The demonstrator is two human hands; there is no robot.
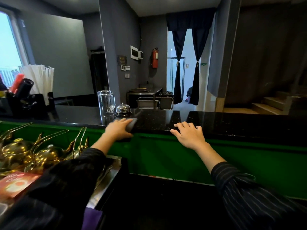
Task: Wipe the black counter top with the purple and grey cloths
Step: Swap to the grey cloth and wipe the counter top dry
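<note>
While the left hand (118, 128) lies on a soft grey cloth (132, 122), the cloth sits on the speckled black stone counter top (232, 123), just in front of a domed silver call bell (123, 110). The fingers are laid over the top of the grey cloth and the thumb curls along its near side at the counter's front edge. The hand seems to grip the cloth rather than merely press it, though motion blur softens the outline. The right hand (189, 135) rests on the same front edge, well to the right of the bell. Its fingers are spread and nearly straight, its palm is down, and it holds nothing.

A clear glass mug with a handle (106, 102) stands upside down just left of the bell, almost touching it. Further left of the bell, at the far end of the counter, a bundle of white paper-wrapped straws (39, 78) rises from a dark holder.

Below the bell, a glossy green front panel (166, 155) drops from the counter edge to a lower black surface. Down and to the left of the bell, shiny gold metal teapots with tall looped handles (20, 150) crowd together, and a flat red printed box (16, 183) lies nearer the camera than they do. The crumpled purple cloth (92, 218) shows at the bottom edge of the view, far below the bell, partly hidden by the left arm's dark striped sleeve.

Beyond the bell, on the grey back wall, hangs a red fire extinguisher (154, 58).
</note>
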